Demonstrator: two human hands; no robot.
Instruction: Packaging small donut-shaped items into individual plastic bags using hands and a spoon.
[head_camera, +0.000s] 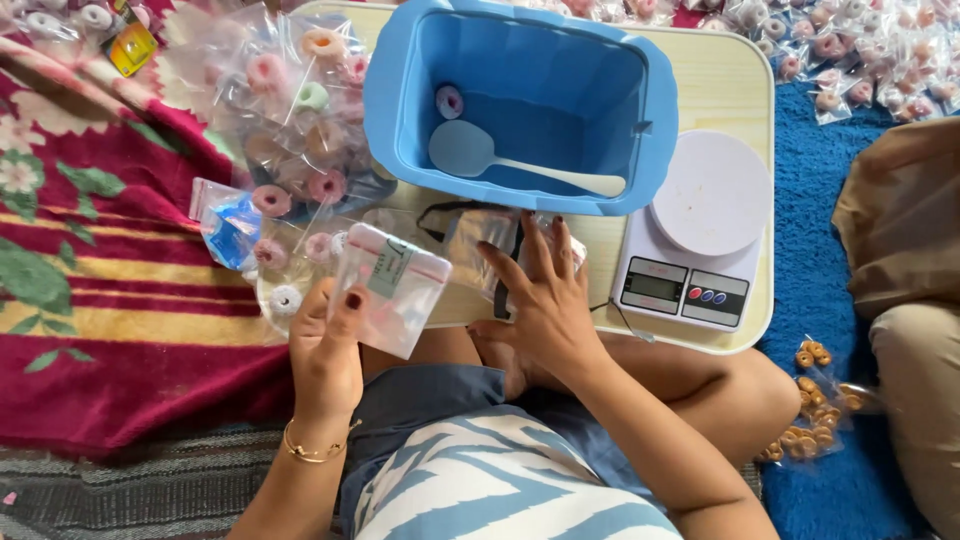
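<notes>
Left hand (325, 355) keeps a firm grip on a stack of small clear zip bags (390, 288); right hand (540, 295) lies flat, fingers spread, on more bags on the worktop (720, 90); blue bin (520, 100) is nearly empty, holding a spoon (500, 160); filled packets (300, 120) piled left; judging by that, most packing looks done.

Hidden or unclear: scale (690, 240) display unreadable; pouch (478, 245) partly under right hand (545, 300); tabletop (725, 85) (far edge behind tub (520, 100)); packets (850, 50) cut by top edge; person's forearms leave frame below.
</notes>
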